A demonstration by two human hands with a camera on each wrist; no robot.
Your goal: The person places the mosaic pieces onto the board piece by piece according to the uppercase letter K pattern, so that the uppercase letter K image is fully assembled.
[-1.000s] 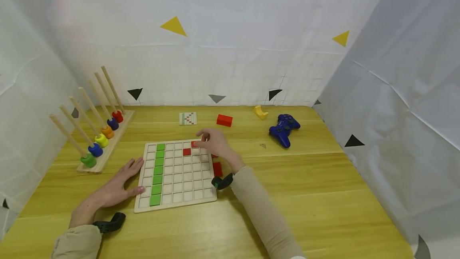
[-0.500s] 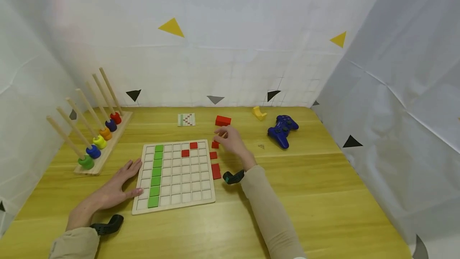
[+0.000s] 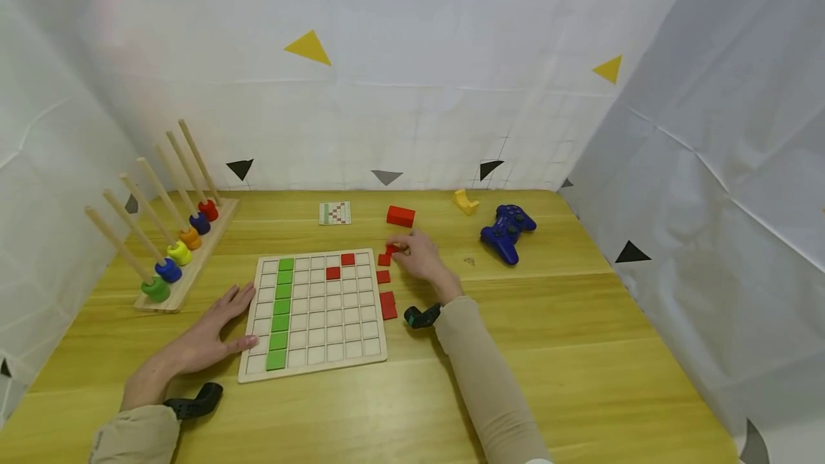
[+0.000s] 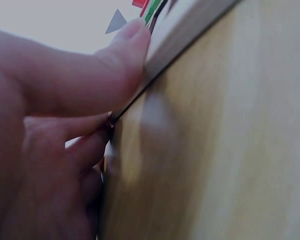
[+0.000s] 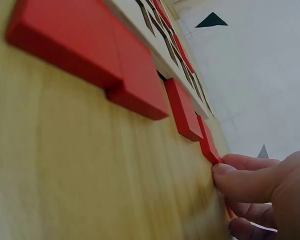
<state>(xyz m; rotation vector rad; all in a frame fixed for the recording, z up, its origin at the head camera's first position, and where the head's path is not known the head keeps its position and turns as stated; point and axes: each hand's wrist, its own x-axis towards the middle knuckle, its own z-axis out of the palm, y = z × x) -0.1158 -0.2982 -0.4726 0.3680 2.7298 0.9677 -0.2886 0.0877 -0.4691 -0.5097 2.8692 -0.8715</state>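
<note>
From the head view, the right hand sits just off the far right corner of the grid board, its fingertips pinching a small red tile that lies on the tabletop beside another loose red tile. The left hand lies flat with straight fingers against the board's left edge, holding it steady. To do this pick well, I'd say the fingers should close on the tile's two opposite edges and lift it straight up, so the neighbouring tiles and the red stack nearer the front edge stay put, while the left hand keeps its pressure so the board does not slide. A green column and two red tiles already sit in the grid.

Compared with half a second ago, the right hand has dropped lower and closed in on the tile; a second ago it was over the board's far row. The left hand has stayed where it was.

The left wrist view shows a thumb pressed straight against the board's rim, nothing grasped.

The right wrist view shows the fingertips touching the end of the farthest red tile in a line of red tiles running beside the board; the pinch looks only just begun.
</note>
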